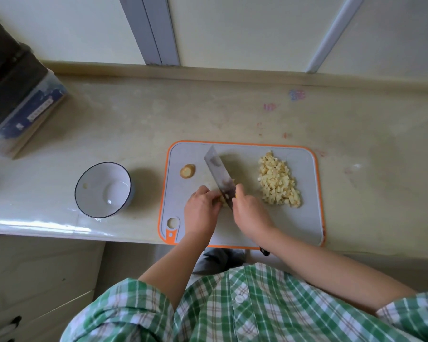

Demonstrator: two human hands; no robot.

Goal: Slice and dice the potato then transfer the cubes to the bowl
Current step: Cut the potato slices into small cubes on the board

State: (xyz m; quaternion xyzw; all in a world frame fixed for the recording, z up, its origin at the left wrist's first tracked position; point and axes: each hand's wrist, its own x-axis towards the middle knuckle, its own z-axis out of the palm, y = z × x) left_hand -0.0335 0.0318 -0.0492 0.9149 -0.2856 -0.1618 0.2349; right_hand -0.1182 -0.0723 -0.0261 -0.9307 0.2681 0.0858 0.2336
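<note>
The right grip [249, 209] is clamped round the handle of the cleaver [219, 174], whose blade runs away from it and slightly leftward over the cutting board [294, 225]. The left grip [202, 208], just across the blade, curls its fingers down on the remaining potato piece [222, 203], mostly hidden between the two. The pile of cubes [278, 181] lies ahead of the right grip on its outer side, whereas the bowl [103, 190] stands on the table [208, 114] beyond the left grip, well apart from the pile; so the transfer, I judge, must carry cubes across past both grips, the left being nearer the bowl.
</note>
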